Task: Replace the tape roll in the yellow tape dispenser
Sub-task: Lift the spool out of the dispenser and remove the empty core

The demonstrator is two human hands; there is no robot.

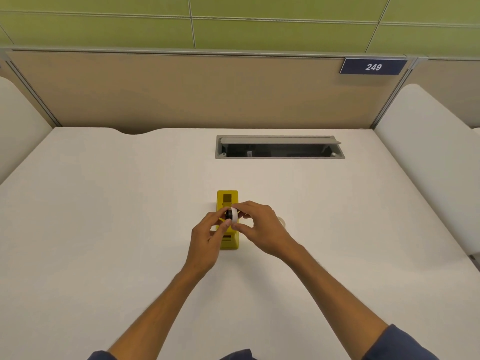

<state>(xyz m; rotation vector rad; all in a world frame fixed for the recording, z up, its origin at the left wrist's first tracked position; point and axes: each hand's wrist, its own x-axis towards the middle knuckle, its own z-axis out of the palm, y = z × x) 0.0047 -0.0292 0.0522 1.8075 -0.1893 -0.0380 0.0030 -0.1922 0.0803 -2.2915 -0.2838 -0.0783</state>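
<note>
The yellow tape dispenser (227, 201) stands on the white desk (104, 216), its long axis pointing away from me. Just above its middle I hold a white tape roll (234, 214) with a black hub (228, 214) on its left side. My right hand (259, 227) pinches the white roll between thumb and fingers. My left hand (207, 237) pinches the black hub with its fingertips. Both hands cover the dispenser's middle. Another pale tape roll (281, 221) lies on the desk just right of my right hand, mostly hidden.
A grey cable tray (279, 147) with its lid raised is sunk into the desk behind the dispenser. A beige partition with a "249" sign (373, 66) closes the back. White curved side panels (428, 152) flank the desk.
</note>
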